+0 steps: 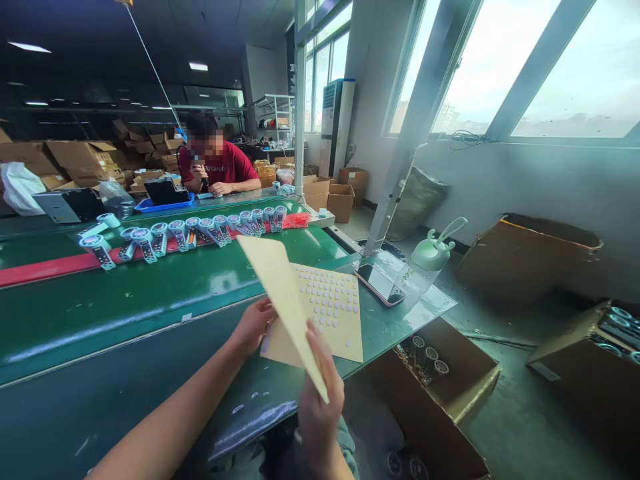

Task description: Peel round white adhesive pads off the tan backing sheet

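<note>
My right hand [320,400] is closed on the lower edge of a plain yellow backing sheet [280,293], which it holds raised and tilted above the table. Under it a second yellow sheet [333,310] covered with several rows of small round pads lies flat on the green table [150,293]. My left hand [255,323] rests on the near left edge of that flat sheet, fingers curled over it.
A row of several small white fan parts [190,233] lies along a red strip [45,269]. A phone [381,283] and a green bottle [425,263] sit at the table's right end. Open boxes [440,373] stand on the floor. A person in red [220,167] sits at the far end.
</note>
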The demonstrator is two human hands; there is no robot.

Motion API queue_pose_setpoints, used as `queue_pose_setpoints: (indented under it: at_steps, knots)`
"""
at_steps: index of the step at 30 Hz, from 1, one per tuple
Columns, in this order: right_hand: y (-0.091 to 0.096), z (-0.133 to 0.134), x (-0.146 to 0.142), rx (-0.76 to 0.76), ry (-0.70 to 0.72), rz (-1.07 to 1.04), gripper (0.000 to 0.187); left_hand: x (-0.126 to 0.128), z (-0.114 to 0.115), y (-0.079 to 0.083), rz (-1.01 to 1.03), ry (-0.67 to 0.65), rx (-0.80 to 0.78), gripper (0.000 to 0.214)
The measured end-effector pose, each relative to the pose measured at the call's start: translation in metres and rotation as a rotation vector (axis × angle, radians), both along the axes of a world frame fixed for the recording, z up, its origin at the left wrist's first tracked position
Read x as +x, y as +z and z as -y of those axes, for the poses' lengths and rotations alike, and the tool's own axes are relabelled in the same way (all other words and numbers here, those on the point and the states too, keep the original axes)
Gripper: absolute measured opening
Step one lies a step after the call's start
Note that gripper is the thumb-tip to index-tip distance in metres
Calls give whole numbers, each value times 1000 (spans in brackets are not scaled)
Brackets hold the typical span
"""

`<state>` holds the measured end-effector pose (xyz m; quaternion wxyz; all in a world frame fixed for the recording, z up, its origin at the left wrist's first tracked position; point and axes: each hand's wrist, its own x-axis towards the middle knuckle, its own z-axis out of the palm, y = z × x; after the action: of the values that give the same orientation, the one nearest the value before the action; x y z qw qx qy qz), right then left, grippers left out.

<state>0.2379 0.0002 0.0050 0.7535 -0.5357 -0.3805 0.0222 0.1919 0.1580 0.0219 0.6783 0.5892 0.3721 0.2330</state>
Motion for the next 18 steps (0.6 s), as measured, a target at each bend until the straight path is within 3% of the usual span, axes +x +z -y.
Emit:
queue_pose_setpoints:
  at_steps: [3, 5, 7, 9, 13, 16, 18]
  knots:
    - [-6, 12, 19, -98, -73, -417, 42, -21, -6, -2, -59, -10, 33, 32]
    - [-14, 21, 38, -158, -145, -454, 55, -40, -7, -6, -119, 13, 95, 33]
    - [-21, 28, 57, -272, -265, -278, 54, -58, -6, -10, -196, 25, 181, 34]
    - [-27, 28, 75, -401, -385, -3, 42, -71, -5, -12, -271, 61, 300, 36]
    - [-32, 6, 102, -541, -395, 426, 30, -91, -1, -7, -404, 113, 644, 47]
    - [-32, -20, 116, -768, -360, 620, 22, -111, 4, -2, -607, -88, 938, 36]
    - [-32, -36, 121, -909, -345, 714, 23, -126, 9, -2, -713, -223, 1035, 34]
